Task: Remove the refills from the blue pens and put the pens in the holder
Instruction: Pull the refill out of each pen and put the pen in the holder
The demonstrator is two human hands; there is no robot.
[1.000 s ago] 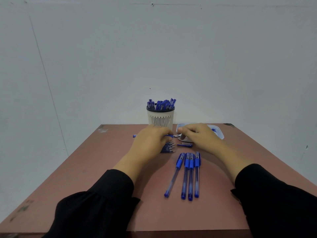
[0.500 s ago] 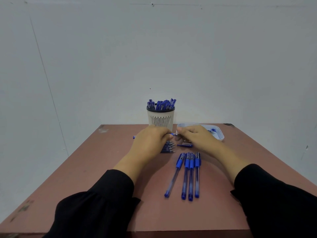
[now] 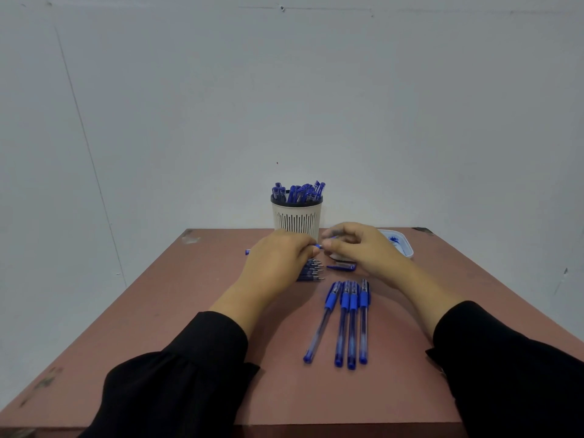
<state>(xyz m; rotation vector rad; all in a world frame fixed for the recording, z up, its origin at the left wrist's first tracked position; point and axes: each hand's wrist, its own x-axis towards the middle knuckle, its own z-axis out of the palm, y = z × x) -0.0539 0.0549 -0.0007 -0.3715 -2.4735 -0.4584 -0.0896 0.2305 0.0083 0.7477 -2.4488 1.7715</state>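
Right now a blue pen (image 3: 317, 246) is being held just above the worktop (image 3: 196, 311), near the far edge and in front of the holder (image 3: 297, 220). The left hand (image 3: 278, 259) is curling its fingers around the pen's body, so most of the pen is hiding under that hand. One blue end (image 3: 247, 251) is sticking out on the left side of the hand. The right hand (image 3: 363, 248) is pinching the other end of the pen with its thumb and first finger, and its other fingers are bending loosely above. The two hands are almost touching each other.

The holder is standing upright near the middle of the far edge. It is a light cup with dark slits, and many blue pens (image 3: 300, 192) are standing inside it, poking out of the top.

Under the left hand, a small pile of thin refills (image 3: 311, 271) is lying flat, with the little metal tips pointing right. Just beside the pile, under the right hand, a blue cap (image 3: 341, 266) is lying on its side.

Closer to the near edge, four more blue pens (image 3: 347, 320) are lying side by side in a row. The caps are pointing toward the far edge. The leftmost one is tilting a little away from the others.

A small white tray (image 3: 406, 248) is sitting near the far right corner, partly behind the right hand. Some small blue bits are lying in it, but they are too small to tell.

Black sleeves (image 3: 189, 374) are covering both arms.
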